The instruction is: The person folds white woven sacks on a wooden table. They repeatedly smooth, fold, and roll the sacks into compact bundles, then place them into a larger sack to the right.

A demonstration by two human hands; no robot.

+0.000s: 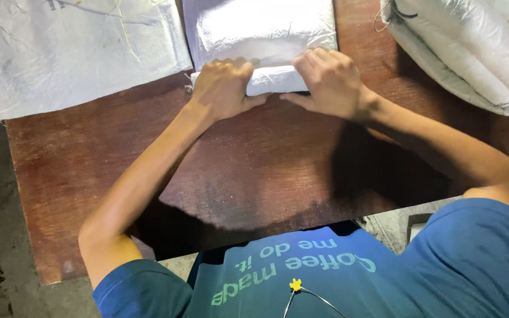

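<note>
Both hands — left hand [222,88] and right hand [328,82] — curl their fingers tight over the rolled end of a white sack [260,29] at the bench's [254,165] far middle, pinning the roll so it stays tight.

The left hand [222,88] and right hand [330,81] are covering both ends of the rolled white sack [273,79]; its fingertips-side edge is hidden. The top frame edge is cutting off the flat sack [72,50] at upper left and the sack pile [472,47] at upper right.
</note>
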